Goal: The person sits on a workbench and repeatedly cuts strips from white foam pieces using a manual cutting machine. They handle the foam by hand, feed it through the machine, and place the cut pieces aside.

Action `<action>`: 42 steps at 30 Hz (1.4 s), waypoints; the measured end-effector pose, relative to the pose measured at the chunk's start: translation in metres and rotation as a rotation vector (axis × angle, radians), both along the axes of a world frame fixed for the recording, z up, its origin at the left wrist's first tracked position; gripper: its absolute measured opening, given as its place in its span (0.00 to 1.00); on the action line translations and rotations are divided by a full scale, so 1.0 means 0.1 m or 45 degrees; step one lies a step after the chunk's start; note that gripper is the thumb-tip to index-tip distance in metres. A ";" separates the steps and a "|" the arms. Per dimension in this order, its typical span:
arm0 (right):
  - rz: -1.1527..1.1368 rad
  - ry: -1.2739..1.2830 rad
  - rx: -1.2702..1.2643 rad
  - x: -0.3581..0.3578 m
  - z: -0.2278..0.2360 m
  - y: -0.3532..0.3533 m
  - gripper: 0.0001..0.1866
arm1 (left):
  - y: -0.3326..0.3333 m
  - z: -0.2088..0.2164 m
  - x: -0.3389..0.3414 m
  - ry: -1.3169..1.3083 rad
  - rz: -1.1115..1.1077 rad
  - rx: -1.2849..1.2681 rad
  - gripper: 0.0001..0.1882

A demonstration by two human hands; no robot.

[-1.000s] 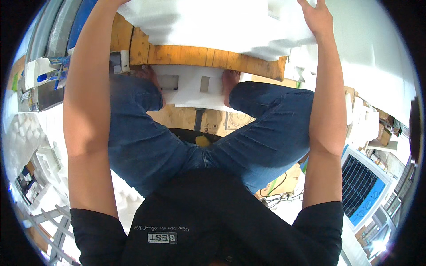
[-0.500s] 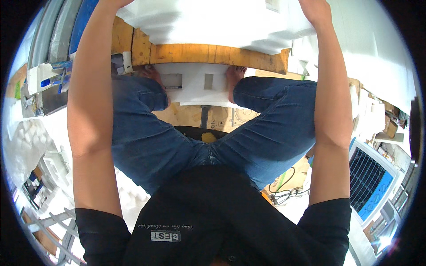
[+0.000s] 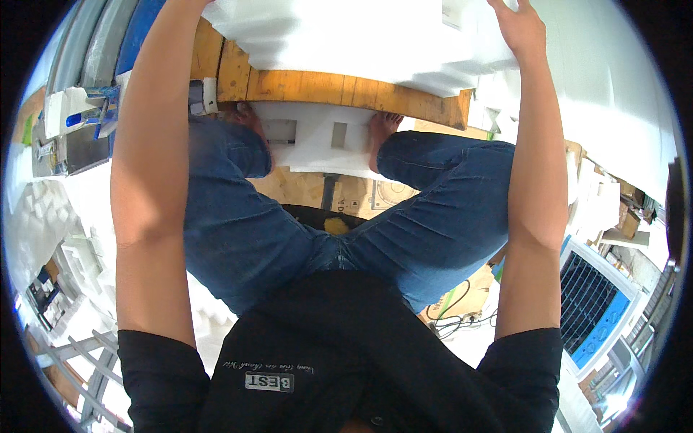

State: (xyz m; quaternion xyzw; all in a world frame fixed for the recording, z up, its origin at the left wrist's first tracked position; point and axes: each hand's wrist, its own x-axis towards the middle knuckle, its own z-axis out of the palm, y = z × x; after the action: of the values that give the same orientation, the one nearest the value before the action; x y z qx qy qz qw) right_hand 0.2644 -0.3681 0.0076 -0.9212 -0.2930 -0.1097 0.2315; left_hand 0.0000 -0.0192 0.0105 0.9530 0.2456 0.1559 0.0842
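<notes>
A white foam-like stack [image 3: 346, 40] with stepped edges lies on a wooden bench [image 3: 346, 85] in front of me. My left hand [image 3: 193, 4] is at the stack's left side, mostly cut off by the top edge, so its fingers are hidden. Beside the stack's right side is my right hand [image 3: 525, 32]. Its thumb and a finger show apart, with their tips out of the picture. Whether that hand touches the foam I cannot tell.
A white foam piece with cutouts [image 3: 307, 148] lies between my feet below the bench. Blue-and-white equipment [image 3: 94, 108] stands at left. A blue-and-grey air cooler [image 3: 595, 303] is at right, near black cables [image 3: 462, 321]. A large white sheet [image 3: 606, 94] fills the far right.
My right hand has come slightly lower in the picture, showing its thumb and a finger. My left forearm has shifted a little right. The whole view has tilted slightly.
</notes>
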 end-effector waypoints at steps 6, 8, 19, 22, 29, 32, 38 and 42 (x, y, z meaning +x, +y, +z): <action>0.011 -0.022 -0.014 0.07 -0.03 -0.05 0.42 | -0.09 0.04 -0.02 -0.054 -0.043 -0.024 0.46; 0.004 -0.025 -0.022 0.08 -0.03 -0.05 0.42 | -0.11 0.06 -0.02 -0.043 -0.035 -0.022 0.46; 0.013 -0.009 -0.067 0.06 0.01 -0.03 0.45 | 0.03 -0.02 0.03 -0.020 -0.027 0.025 0.47; -0.028 0.024 -0.146 0.08 -0.19 -0.02 0.48 | -0.04 0.05 -0.02 0.006 0.014 -0.013 0.47; -0.085 0.165 -0.204 -0.11 0.00 0.06 0.47 | -0.13 0.11 -0.03 0.112 0.030 -0.035 0.50; -0.094 0.190 -0.198 -0.09 -0.02 0.03 0.47 | -0.18 0.16 0.01 0.183 0.050 -0.020 0.50; -0.029 0.198 -0.098 -0.02 0.00 0.02 0.47 | 0.06 -0.01 0.04 0.164 -0.010 -0.030 0.45; -0.023 0.223 -0.062 -0.02 0.06 -0.01 0.50 | 0.28 0.10 0.18 0.196 -0.110 -0.114 0.43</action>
State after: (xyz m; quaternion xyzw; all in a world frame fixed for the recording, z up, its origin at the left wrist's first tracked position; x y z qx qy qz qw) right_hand 0.2629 -0.3696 0.0136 -0.9352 -0.2660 -0.0237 0.2327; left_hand 0.0185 0.0092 0.0209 0.9672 0.2166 0.0673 0.1144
